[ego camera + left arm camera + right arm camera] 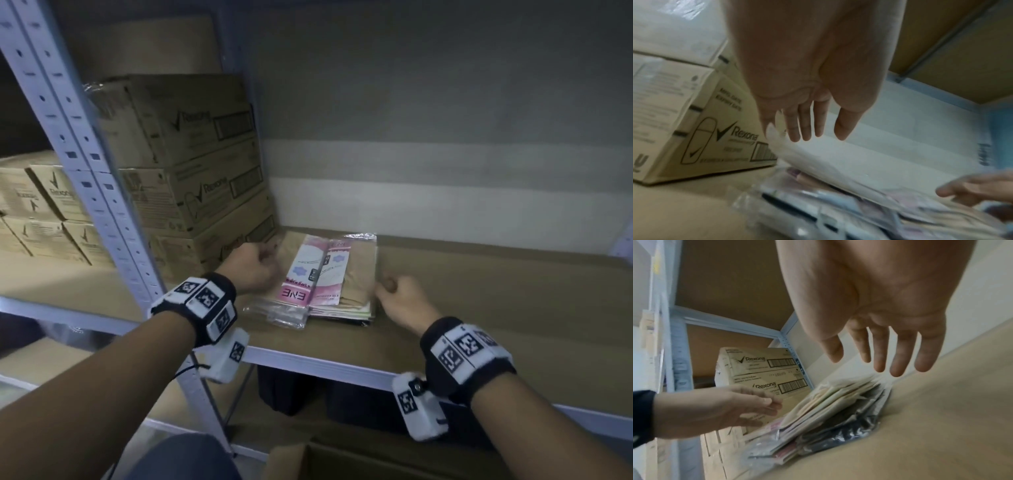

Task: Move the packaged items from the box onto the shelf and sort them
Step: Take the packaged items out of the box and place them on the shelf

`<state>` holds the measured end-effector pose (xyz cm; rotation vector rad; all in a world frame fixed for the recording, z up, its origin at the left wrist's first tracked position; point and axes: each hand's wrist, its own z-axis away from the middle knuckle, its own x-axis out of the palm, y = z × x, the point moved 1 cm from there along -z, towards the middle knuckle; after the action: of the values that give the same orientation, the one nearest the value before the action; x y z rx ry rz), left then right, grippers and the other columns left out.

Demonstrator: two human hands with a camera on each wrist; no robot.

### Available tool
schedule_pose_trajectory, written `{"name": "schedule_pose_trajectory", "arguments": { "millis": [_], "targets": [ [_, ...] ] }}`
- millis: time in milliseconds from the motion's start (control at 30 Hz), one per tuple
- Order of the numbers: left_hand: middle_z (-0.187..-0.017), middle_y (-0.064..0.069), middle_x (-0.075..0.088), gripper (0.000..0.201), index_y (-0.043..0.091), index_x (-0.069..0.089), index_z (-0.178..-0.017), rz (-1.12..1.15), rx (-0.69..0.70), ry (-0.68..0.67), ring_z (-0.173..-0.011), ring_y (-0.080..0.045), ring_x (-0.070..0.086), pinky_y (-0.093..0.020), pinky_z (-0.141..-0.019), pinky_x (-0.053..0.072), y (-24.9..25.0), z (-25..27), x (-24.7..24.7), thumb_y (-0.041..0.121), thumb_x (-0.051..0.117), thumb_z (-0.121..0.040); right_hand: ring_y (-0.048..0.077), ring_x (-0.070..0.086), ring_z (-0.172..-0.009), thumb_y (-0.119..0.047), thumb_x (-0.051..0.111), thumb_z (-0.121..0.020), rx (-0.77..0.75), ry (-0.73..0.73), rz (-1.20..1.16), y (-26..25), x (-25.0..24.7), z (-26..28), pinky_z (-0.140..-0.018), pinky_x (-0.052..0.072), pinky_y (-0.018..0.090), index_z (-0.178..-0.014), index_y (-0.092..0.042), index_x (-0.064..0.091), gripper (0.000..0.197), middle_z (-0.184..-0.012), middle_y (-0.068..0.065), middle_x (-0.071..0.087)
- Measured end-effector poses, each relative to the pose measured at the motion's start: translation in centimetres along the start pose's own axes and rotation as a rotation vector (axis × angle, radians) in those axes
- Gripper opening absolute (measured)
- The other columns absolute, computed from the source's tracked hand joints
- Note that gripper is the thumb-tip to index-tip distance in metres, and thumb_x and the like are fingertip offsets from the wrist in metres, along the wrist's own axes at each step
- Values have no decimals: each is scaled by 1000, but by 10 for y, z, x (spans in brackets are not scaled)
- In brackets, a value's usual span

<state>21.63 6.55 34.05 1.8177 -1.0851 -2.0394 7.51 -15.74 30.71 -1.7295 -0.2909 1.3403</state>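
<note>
Item one: the stack of packets (320, 279), flat clear-wrapped packs with pink and white labels, lies at the centre of the head view on the brown shelf board (479, 308), just right of the cartons. In the right wrist view the stack (838, 404) runs from the centre toward the lower left, several layers deep, with a dark pack low in the pile. Item two: your left hand (251, 265) sits at the stack's left edge, left of centre in the head view; there the fingers look curled, while the left wrist view shows the hand (809, 104) with fingers extended downward above the packs, holding nothing. Item three: your right hand (399, 296) is at the stack's right edge, right of centre; in its own wrist view the hand (879, 331) hangs over the pile with straight, spread fingers, empty. Whether either hand touches the wrap cannot be told. Item four: printed cartons (191, 164), stacked at upper left against the white shelf post (85, 164). Item five: an open cardboard box (342, 462) at the bottom edge of the head view.
</note>
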Motion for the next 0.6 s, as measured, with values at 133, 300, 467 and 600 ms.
{"name": "schedule_pose_trajectory", "arguments": {
  "millis": [133, 300, 467, 600],
  "targets": [
    [-130, -5, 59, 44, 12, 55, -129, -84, 168, 53, -118, -18, 56, -22, -95, 39, 21, 38, 3, 29, 60, -89, 18, 57, -105, -24, 55, -93, -100, 20, 57, 14, -11, 24, -91, 43, 26, -126, -5, 55, 38, -122, 8, 62],
    [-107, 1, 66, 27, 17, 64, -110, -137, 347, 48, -102, -15, 61, -24, -87, 46, 49, 80, 29, 28, 63, -85, 12, 57, -90, -20, 60, -88, -255, 133, 124, 23, -21, 58, -89, 49, 31, -113, -9, 64, 27, -107, 4, 65],
    [-105, -3, 62, 23, 11, 63, -105, -53, 435, -20, -98, -16, 57, -19, -81, 40, 66, 121, 72, 17, 64, -83, 14, 59, -89, -20, 57, -90, -328, 135, 165, 40, -26, 100, -84, 48, 26, -110, -12, 66, 23, -100, 1, 60],
    [-100, -4, 61, 21, 11, 62, -104, 15, 440, -117, -94, -18, 57, -26, -82, 45, 60, 157, 124, 16, 63, -84, 12, 58, -83, -15, 57, -90, -250, 143, 36, 71, -18, 136, -78, 45, 22, -105, -15, 67, 18, -92, -3, 61]
  ]
}}
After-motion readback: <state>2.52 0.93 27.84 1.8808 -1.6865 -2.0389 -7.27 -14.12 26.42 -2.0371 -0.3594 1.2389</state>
